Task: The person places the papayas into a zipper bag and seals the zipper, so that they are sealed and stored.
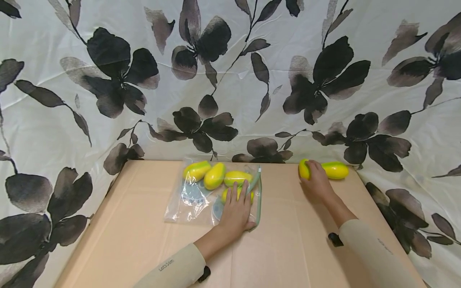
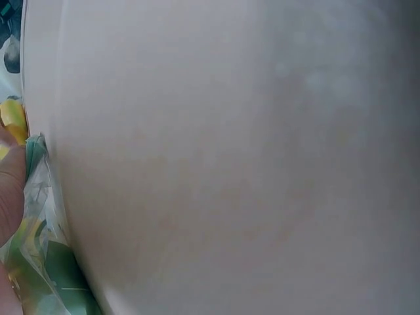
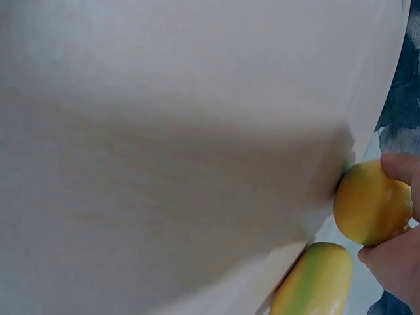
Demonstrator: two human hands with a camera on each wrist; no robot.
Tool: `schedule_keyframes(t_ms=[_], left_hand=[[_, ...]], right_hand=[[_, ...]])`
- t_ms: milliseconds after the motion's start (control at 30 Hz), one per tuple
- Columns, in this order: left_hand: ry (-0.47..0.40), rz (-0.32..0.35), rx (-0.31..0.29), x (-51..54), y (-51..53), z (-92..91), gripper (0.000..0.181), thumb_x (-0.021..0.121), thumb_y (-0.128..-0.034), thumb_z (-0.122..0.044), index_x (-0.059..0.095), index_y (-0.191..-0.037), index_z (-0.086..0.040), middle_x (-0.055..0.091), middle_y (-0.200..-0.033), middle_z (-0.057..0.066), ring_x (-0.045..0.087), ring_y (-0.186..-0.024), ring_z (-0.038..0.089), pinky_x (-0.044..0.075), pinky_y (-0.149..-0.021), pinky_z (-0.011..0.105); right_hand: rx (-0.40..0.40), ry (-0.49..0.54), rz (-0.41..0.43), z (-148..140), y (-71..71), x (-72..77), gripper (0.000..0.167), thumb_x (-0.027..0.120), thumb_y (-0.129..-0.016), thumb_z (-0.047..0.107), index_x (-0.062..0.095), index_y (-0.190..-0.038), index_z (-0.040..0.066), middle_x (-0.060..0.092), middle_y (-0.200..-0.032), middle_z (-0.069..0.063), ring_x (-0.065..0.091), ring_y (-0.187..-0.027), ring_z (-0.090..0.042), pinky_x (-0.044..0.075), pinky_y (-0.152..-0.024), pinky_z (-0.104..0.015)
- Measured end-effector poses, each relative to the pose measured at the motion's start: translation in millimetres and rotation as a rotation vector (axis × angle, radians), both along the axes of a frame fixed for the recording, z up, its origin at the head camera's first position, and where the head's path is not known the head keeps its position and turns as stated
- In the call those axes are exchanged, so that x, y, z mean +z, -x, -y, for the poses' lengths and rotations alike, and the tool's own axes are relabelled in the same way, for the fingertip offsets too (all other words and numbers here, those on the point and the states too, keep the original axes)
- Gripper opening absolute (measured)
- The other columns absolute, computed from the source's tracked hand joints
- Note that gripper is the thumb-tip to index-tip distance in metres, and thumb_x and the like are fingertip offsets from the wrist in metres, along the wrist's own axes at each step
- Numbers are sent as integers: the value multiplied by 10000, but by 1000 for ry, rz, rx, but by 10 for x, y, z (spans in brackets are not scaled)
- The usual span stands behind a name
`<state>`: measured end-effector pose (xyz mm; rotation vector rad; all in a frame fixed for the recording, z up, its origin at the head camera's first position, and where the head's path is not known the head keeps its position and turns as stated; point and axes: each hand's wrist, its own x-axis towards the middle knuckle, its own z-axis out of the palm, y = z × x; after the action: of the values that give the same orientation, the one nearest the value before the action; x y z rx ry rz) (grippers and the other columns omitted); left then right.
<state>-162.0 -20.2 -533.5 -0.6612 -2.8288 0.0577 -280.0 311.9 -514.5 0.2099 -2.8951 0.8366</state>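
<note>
One oval yellow fruit (image 1: 304, 169) my right hand (image 1: 318, 181) pinches is right of the clear plastic bag (image 1: 203, 215) (left hand (image 1: 235, 210) flat there).

We see our left hand (image 1: 235, 212) resting, fingers extended, on a clear zip bag (image 1: 176, 210) with four yellow fruits (image 1: 214, 176) inside and a green strip (image 1: 261, 192) along its right edge. Our right hand (image 1: 317, 182) grips a yellow-green fruit (image 1: 304, 169) at the table's (image 1: 281, 240) far right, with another fruit (image 1: 336, 170) just right of it. We have floral cloth (image 1: 263, 116) along the far side.
</note>
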Motion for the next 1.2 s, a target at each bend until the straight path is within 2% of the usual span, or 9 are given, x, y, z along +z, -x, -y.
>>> schedule_keyframes(t_ms=[100,233,367,633,900,1200], left_hand=[[3,-4,0,8,-3,-2,1138,799,-668,-762,446,-1513,-86,162,-1719,199,245,-1537,496,262,-1247,574],[4,-3,-1,12,-7,0,1135,799,-670,-761,447,-1512,-87,162,-1719,199,245,-1538,496,261,-1248,572],[0,-7,-6,10,-9,6,1138,805,-667,-756,447,-1511,-82,166,-1718,201,247,-1536,497,266,-1245,575],[2,-32,-25,0,-16,21,1114,805,-665,-755,471,-1482,-76,197,-1708,210,265,-1527,503,280,-1239,574],[11,-18,-20,2,-20,20,1110,796,-679,-756,462,-1491,-77,179,-1712,211,254,-1533,501,272,-1242,575],[36,-14,-7,0,-23,7,1123,788,-687,-763,455,-1510,-74,168,-1717,204,245,-1539,490,270,-1244,571]], right_hand=[[4,7,-18,-2,-6,-31,704,722,-878,9,387,-1487,-102,328,-1547,-353,346,-1407,-554,282,-1173,-686],[-39,18,30,3,-39,-39,762,712,-885,44,324,-1524,-102,281,-1551,-368,338,-1396,-556,293,-1164,-691],[-59,11,47,7,-85,-42,788,731,-879,70,313,-1518,-125,326,-1501,-396,354,-1371,-551,305,-1157,-687],[-5,1,22,-28,-186,-61,753,720,-892,24,336,-1529,-91,389,-1485,-389,343,-1401,-560,267,-1177,-685],[68,82,-12,-81,-270,-33,784,745,-855,-3,339,-1517,-110,425,-1464,-388,394,-1367,-556,278,-1160,-692],[187,132,92,-79,-436,77,825,797,-864,47,337,-1545,-24,436,-1525,-306,421,-1397,-499,306,-1160,-681]])
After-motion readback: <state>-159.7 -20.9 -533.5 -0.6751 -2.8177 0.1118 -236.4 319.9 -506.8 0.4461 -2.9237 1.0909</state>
